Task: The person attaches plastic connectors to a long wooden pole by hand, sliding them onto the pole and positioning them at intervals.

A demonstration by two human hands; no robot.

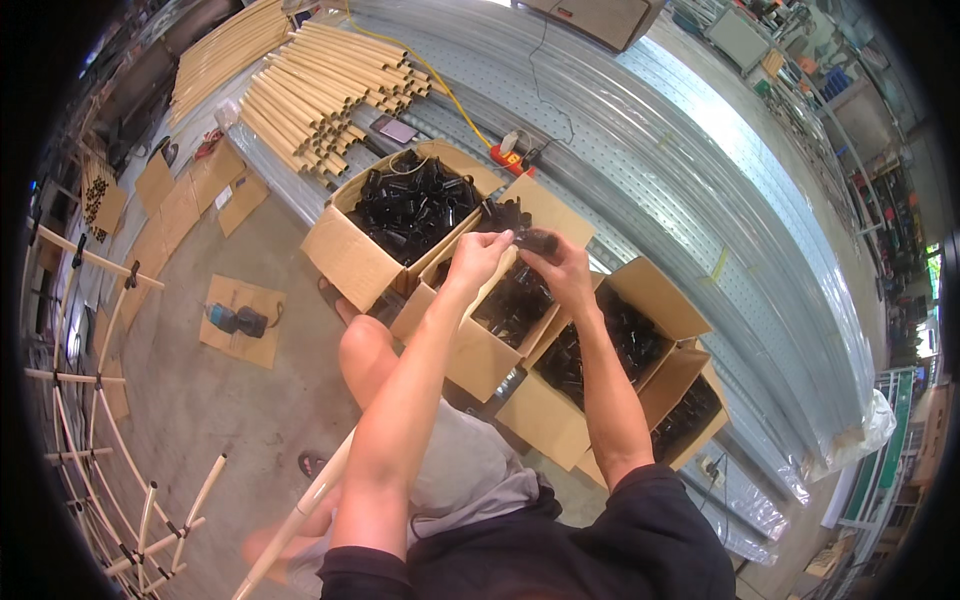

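Both my hands meet above the open cartons, at a dark plastic pipe joint (538, 241). My right hand (563, 272) is closed around the joint from the right. The fingers of my left hand (481, 259) pinch at its left side; their exact grip is partly hidden. A long cream pipe (312, 497) slants up from the lower edge, passes behind my left forearm and comes out again close below the hands. Whether its end sits inside the joint I cannot tell. Right behind the hands, more black joints (505, 214) lie on a carton.
Black fittings fill a carton (352, 262) at the left and another carton (560, 430) at the right. Cream pipes (320, 85) are stacked behind, beside long wrapped metal profiles (690, 170). A cordless tool (236, 320) lies on floor cardboard. A pipe frame (150, 545) stands at left.
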